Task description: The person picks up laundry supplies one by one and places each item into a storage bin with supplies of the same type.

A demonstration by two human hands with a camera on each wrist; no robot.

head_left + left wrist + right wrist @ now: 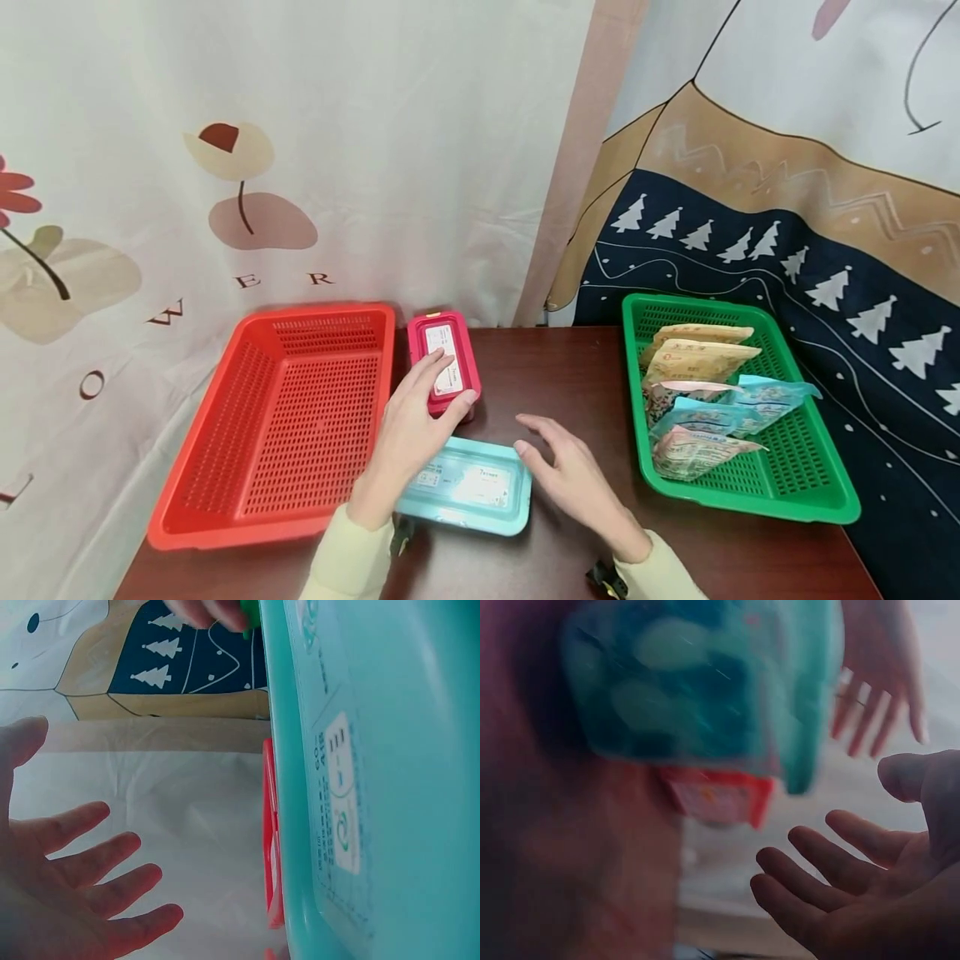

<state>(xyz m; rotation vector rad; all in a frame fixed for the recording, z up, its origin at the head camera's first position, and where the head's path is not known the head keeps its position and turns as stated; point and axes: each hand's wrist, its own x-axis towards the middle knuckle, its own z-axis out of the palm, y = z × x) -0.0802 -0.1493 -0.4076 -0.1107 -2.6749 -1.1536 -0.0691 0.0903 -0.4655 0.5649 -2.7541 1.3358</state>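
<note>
A teal plastic box [487, 487] with a lid and a printed label lies on the table between the hands. Behind it stands a smaller pink-red lidded box [447, 375] with a white label. My left hand [408, 429] hovers with spread fingers over the teal box's left end, overlapping the pink-red box in the head view. Nothing is in this hand [82, 885], and the left wrist view shows it apart from the teal box [397, 787]. My right hand [573, 479], fingers loosely extended, is by the teal box's right end. The right wrist view shows that hand [862, 874] holding nothing.
A red basket [243, 517] with no contents stands at the left, close beside the pink-red box. At the right, a green basket [813, 467] holds several upright packets [701, 362], tan, blue and pink. A printed curtain [420, 167] hangs behind the dark brown table [547, 358].
</note>
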